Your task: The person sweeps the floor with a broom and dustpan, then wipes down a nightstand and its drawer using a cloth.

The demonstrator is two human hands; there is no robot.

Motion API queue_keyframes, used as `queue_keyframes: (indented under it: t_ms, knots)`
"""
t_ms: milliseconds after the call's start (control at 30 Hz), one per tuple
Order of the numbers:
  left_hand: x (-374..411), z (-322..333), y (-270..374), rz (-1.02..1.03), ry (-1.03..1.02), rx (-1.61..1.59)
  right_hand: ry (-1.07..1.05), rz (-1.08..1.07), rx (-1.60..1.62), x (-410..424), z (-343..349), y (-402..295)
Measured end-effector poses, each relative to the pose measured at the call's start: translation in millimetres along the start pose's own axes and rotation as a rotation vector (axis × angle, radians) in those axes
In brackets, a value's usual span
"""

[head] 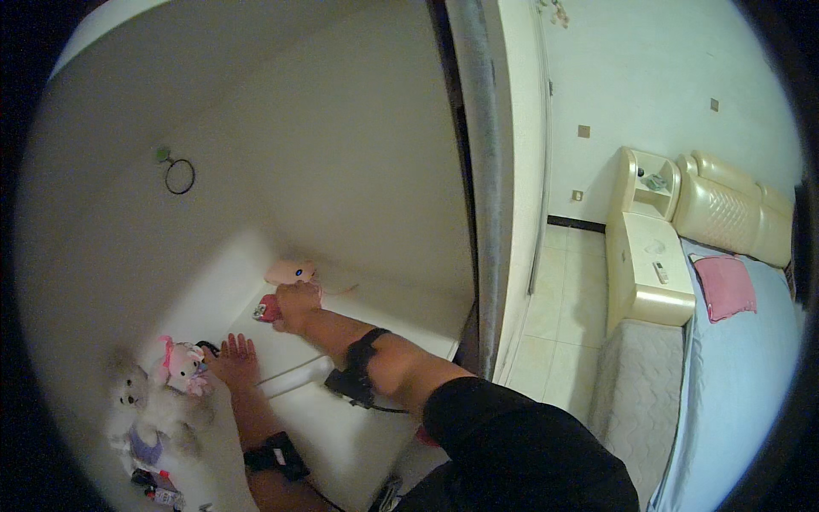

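Observation:
My right hand (297,307) reaches over a white surface, at a small red object (267,310) with a pale end; its fingers are partly hidden, so the hold cannot be told. Just beyond it lies a pinkish plush toy (288,271) with a blue eye. My left hand (237,362) rests flat with fingers spread, beside a pink-and-white plush toy (187,371) and a dark looped item (207,347). A fluffy pale teddy bear (132,395) with a purple patch sits at the left. Black straps and small dark boxes are on both forearms.
Small bottles (165,496) stand at the lower left. A ring (180,176) hangs on the wall. A grey curtain (483,192) borders the corner at its right. Farther right are a cream bedside cabinet (659,301) with a remote control (661,272), and a bed with a pink cushion (726,287).

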State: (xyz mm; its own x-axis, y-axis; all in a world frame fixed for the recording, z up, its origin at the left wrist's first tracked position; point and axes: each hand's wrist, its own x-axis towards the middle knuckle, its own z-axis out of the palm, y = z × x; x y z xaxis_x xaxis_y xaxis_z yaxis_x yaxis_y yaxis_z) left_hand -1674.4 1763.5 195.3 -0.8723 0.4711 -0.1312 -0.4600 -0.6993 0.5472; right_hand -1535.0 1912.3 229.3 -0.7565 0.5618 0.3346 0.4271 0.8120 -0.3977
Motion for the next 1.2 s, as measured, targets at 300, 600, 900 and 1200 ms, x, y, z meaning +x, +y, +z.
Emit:
queue_keyframes:
  t_ms: [300,600,900,1200]
  knots:
    - [-13,20,-12,0.028,-0.103,0.068,-0.138,-0.014,-0.087,-27,-29,-11]
    - [-49,63,10,0.825,0.22,0.787,0.019,-0.685,0.536,-212,-172,-30]
    - [-313,111,-55,1.769,-0.315,1.319,-0.175,-0.316,0.676,-412,-217,248]
    - [-397,141,-306,1.059,-1.025,1.413,0.032,0.548,0.576,-550,-274,424]
